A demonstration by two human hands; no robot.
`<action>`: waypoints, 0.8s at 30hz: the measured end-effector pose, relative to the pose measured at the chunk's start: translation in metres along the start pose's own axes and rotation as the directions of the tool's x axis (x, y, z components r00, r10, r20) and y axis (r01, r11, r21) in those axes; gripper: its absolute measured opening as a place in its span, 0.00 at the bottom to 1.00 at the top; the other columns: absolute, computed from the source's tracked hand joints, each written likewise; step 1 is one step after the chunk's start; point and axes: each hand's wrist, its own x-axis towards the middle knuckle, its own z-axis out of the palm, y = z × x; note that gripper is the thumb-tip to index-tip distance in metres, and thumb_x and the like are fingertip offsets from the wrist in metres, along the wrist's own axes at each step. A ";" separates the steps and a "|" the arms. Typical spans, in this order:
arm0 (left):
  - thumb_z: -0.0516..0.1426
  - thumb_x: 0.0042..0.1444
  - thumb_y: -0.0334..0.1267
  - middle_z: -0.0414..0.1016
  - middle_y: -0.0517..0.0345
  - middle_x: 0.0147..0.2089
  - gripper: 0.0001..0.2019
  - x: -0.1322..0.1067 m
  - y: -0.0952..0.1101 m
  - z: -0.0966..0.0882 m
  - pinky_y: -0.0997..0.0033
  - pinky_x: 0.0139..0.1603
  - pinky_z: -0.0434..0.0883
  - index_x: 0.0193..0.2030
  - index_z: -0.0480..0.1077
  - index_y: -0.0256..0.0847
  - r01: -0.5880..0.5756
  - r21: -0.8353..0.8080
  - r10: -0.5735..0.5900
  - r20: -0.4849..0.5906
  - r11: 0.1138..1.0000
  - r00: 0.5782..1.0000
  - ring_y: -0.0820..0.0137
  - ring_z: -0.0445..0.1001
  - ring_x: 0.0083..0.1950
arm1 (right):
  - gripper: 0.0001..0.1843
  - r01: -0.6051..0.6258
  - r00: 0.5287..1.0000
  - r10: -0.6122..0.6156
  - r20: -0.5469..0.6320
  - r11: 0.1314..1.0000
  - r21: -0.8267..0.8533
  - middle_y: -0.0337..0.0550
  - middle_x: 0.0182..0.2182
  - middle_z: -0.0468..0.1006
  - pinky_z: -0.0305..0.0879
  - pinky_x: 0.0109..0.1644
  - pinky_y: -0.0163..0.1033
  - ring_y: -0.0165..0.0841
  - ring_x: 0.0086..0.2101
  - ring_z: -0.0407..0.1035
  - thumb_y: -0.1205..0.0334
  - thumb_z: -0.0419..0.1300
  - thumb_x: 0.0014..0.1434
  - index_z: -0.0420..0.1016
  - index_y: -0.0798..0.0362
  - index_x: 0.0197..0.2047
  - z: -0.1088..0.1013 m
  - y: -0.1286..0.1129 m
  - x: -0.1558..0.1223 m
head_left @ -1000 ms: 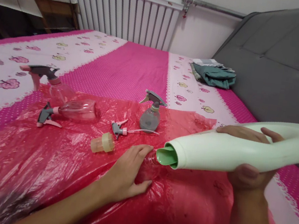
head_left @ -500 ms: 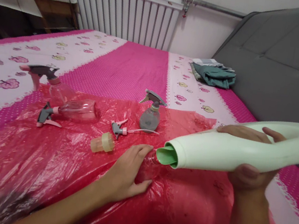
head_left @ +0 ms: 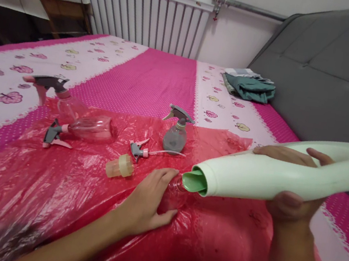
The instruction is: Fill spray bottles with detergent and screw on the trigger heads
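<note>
Holding pale-green container (head_left: 246, 178) — right hand (head_left: 290, 210) wrapped round it | left hand (head_left: 149, 201) — half-curled around see-through bottle (head_left: 173, 197)

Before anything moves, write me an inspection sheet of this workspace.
Surface: red plastic sheet on a patterned bed.
Things: pale green container, its spout at the clear bottle.
Clutter: standing pink-trimmed spray bottle, lying pink-trimmed spray bottle, grey spray bottle, loose spray head, yellowish cup-like piece.
Hands: left hand on clear bottle, right hand on container.
Cables: nothing seen near the hands; desk unclear.
Surroundings: radiator, grey headboard, folded cloths.
</note>
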 end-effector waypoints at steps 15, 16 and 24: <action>0.68 0.66 0.40 0.72 0.41 0.74 0.45 0.001 0.002 -0.001 0.36 0.71 0.80 0.83 0.49 0.52 0.010 0.002 -0.010 0.010 1.000 1.000 0.44 0.77 0.71 | 0.48 -0.028 1.000 0.028 0.002 0.999 0.018 0.42 0.32 0.89 0.58 0.67 0.63 0.49 0.40 0.86 0.17 0.40 0.69 0.86 0.47 0.39 0.001 -0.002 0.002; 0.68 0.66 0.40 0.72 0.41 0.74 0.45 0.001 0.002 -0.001 0.36 0.72 0.80 0.83 0.49 0.53 0.011 0.000 -0.011 0.011 1.000 1.000 0.44 0.77 0.71 | 0.48 -0.024 1.000 0.024 -0.001 0.999 0.024 0.42 0.32 0.89 0.58 0.67 0.63 0.49 0.40 0.86 0.17 0.40 0.69 0.86 0.47 0.39 0.001 -0.002 0.001; 0.68 0.66 0.40 0.72 0.41 0.74 0.44 0.000 0.001 0.000 0.35 0.71 0.80 0.82 0.51 0.52 0.008 -0.015 -0.008 -0.005 1.000 1.000 0.45 0.77 0.71 | 0.47 -0.032 0.999 0.032 -0.010 0.999 0.044 0.41 0.33 0.89 0.59 0.68 0.63 0.49 0.40 0.86 0.16 0.42 0.69 0.86 0.47 0.40 0.002 0.000 0.001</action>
